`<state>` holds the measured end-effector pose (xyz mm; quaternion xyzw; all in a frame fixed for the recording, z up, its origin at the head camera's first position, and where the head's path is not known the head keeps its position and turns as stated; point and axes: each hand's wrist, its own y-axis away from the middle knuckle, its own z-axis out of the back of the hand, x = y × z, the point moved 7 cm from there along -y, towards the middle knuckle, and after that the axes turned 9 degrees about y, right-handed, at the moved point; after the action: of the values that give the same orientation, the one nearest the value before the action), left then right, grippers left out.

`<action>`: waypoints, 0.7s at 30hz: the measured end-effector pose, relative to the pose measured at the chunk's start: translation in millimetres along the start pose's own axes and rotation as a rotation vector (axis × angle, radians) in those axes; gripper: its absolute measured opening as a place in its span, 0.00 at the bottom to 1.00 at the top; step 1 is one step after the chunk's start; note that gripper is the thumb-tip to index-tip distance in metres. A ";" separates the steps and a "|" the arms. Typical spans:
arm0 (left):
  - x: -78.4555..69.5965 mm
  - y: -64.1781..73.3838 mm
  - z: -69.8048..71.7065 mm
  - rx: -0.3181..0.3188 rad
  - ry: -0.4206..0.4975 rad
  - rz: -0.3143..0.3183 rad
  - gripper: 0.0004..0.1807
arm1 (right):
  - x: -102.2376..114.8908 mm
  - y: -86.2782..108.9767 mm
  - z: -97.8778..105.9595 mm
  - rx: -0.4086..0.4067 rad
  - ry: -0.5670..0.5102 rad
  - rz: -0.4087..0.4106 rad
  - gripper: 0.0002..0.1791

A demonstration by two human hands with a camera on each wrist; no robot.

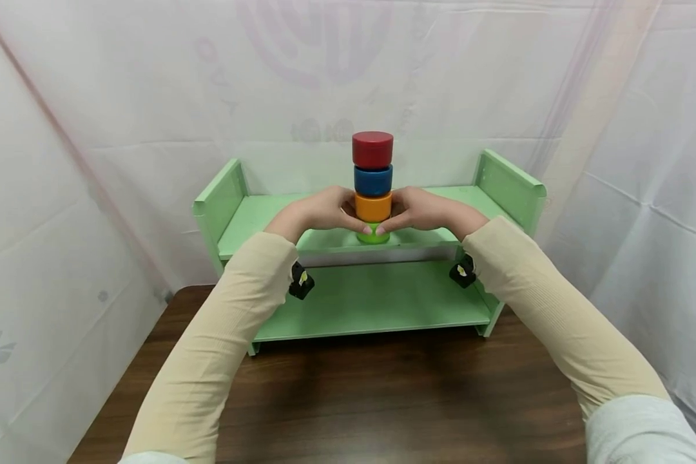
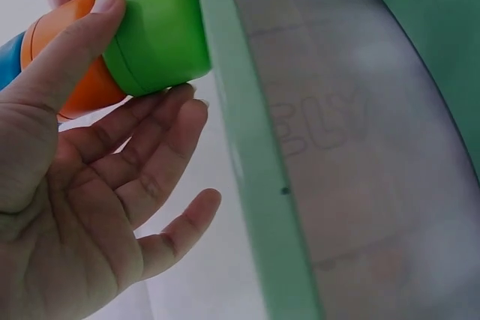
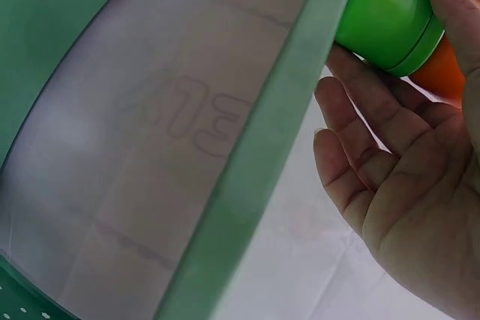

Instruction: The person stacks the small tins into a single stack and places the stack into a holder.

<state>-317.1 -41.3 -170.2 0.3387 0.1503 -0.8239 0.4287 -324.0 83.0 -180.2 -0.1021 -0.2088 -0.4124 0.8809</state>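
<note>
A tower of round, smooth containers stands upright at the middle of the upper shelf: a red one [image 1: 372, 151] on top, then blue [image 1: 374, 181], orange [image 1: 373, 207] and light green [image 1: 374, 236] at the bottom. From the left side my left hand [image 1: 326, 209] holds the lower part, its thumb across the orange and green containers. My right hand [image 1: 422, 209] holds the same part from the right, the two thumbs close together in front. In both wrist views the green container [image 2: 161, 28] meets the shelf board [image 3: 259, 162], and fingers curve behind the stack.
The light green two-level rack [image 1: 377, 299] has raised side panels at both ends of its upper shelf. It stands on a dark brown wooden table [image 1: 383, 399]. White printed sheeting [image 1: 151, 77] hangs behind and at both sides.
</note>
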 end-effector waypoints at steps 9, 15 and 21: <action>6.0 -0.9 -2.3 -0.066 0.022 -0.059 0.25 | -3.5 2.6 -2.1 -0.047 -0.040 0.016 0.28; 11.6 0.5 -3.3 -0.110 0.057 -0.046 0.25 | -7.9 3.9 -2.6 -0.076 -0.041 -0.016 0.28; 19.2 3.2 -4.4 -0.160 0.082 -0.013 0.27 | -13.8 10.3 -4.4 -0.107 -0.039 -0.014 0.26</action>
<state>-320.4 -52.4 -186.5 0.3360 0.2353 -0.7975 0.4425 -322.7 97.5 -190.5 -0.1554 -0.2043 -0.4271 0.8670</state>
